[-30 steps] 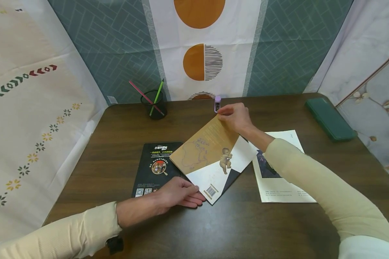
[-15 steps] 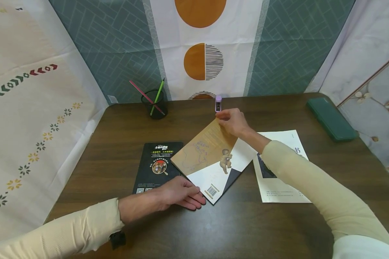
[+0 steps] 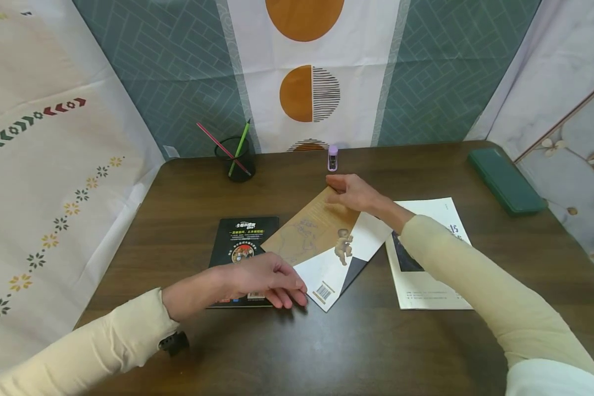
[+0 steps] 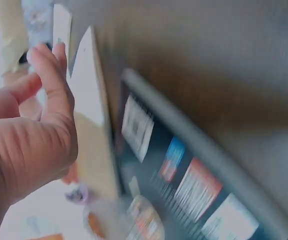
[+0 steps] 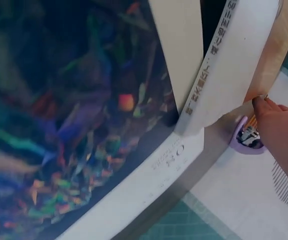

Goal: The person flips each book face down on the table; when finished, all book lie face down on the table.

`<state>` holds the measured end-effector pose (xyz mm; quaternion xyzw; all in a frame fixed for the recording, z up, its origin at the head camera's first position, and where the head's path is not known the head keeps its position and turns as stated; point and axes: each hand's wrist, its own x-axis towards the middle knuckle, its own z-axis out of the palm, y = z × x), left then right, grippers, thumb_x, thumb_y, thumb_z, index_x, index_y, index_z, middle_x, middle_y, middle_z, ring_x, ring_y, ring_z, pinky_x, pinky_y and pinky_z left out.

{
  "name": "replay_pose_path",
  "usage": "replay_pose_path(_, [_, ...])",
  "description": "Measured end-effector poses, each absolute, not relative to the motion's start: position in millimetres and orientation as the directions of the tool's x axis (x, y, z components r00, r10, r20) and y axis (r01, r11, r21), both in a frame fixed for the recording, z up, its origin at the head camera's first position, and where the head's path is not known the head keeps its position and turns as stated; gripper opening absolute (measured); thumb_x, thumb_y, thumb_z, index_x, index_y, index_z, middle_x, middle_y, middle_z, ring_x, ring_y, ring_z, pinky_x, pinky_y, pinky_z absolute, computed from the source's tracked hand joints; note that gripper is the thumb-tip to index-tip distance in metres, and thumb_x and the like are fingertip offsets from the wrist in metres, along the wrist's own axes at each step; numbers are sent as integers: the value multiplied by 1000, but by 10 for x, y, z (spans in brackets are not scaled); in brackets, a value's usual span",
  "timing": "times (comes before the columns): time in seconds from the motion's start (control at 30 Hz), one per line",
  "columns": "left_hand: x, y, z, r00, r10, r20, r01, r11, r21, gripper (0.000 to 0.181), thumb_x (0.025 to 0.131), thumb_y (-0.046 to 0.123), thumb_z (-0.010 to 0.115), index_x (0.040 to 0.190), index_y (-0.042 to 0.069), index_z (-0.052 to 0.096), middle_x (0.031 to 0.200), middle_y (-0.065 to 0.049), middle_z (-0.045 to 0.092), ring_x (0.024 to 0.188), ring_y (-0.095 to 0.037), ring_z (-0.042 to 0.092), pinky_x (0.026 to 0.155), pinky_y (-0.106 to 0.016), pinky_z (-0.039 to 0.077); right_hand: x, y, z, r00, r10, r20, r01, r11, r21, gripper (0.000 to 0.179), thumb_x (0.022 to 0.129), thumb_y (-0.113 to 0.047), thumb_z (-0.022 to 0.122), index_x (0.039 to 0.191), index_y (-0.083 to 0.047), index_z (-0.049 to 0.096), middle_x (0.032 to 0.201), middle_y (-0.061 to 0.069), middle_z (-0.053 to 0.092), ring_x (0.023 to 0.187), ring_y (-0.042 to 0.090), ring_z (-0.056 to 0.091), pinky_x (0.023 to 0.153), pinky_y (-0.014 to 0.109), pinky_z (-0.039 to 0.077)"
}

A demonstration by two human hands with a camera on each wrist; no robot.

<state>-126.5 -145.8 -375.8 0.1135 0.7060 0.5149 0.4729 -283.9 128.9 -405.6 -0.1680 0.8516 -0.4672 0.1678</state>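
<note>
A tan-and-white book with a baby figure and a barcode lies at an angle in the middle of the wooden table. My right hand pinches its far corner; in the right wrist view the fingers of the right hand are at the tan cover. My left hand hovers over the near part of a black book, fingers loosely extended beside the tan-and-white book's near corner. The left wrist view has the left hand holding nothing, above the blurred black book.
To the right lies a cream book with a dark picture, partly under my right forearm. A purple-capped bottle and a black mesh pencil cup stand at the back. A green case lies at the far right.
My left hand has let go of the book's near corner and lifted slightly up and left, over the black book. My right hand has come a little lower with the far corner.
</note>
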Motion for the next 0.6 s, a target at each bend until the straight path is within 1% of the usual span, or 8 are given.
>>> replay_pose_path(0.07, [-1344,-1507,-3673,-562,654,-507,-246,452,857,27,108,16,65,123,-5,73,111,-16,79,86,-20,72,79,-29,61,-2812,1288,-4033,-872,-473,-127,-153,509,-847,85,100,-11,75,165,7,24,172,21,25,159,36,24,127,46,24])
replay_pose_path(0.17, [-1444,-1569,-3562,-642,638,-425,-126,459,880,32,105,18,69,131,-2,71,116,-16,77,95,-29,70,84,-33,60,-2758,1289,-3991,-851,-509,-129,-215,562,-799,100,96,-20,83,167,4,17,175,20,17,161,37,18,128,49,20])
replay_pose_path(0.23, [-1492,-1604,-3501,-700,613,-367,-59,463,885,37,104,18,72,135,-1,69,121,-15,76,103,-32,69,90,-35,60,-2712,1293,-3961,-840,-526,-133,-258,603,-755,107,93,-26,86,168,3,16,175,20,18,161,38,17,128,52,20])
replay_pose_path(0.33, [-1549,-1641,-3443,-773,574,-272,45,476,878,43,101,17,76,139,0,66,128,-16,72,112,-32,67,95,-37,58,-2638,1319,-3932,-827,-547,-131,-313,642,-700,111,89,-31,89,168,2,17,173,21,22,160,41,21,126,56,23])
replay_pose_path(0.43, [-1610,-1665,-3437,-814,542,-209,98,483,870,51,98,16,79,144,1,63,138,-17,67,120,-31,65,100,-37,57,-2548,1385,-3924,-823,-555,-122,-341,654,-675,112,87,-30,91,167,2,21,172,22,27,158,42,25,125,57,27])
replay_pose_path(0.5, [-1644,-1685,-3445,-832,521,-191,109,491,864,57,97,17,81,148,2,59,145,-17,63,127,-33,61,104,-40,55,-2480,1444,-3928,-823,-557,-113,-355,660,-662,111,86,-29,92,167,3,22,171,23,29,157,42,27,123,57,29])
replay_pose_path(0.6, [-1693,-1729,-3483,-850,499,-168,128,504,854,68,96,17,82,155,3,51,154,-17,56,138,-36,55,112,-46,48,-2374,1536,-3931,-828,-550,-110,-362,674,-644,112,85,-28,93,166,4,23,169,24,31,156,44,29,122,59,31])
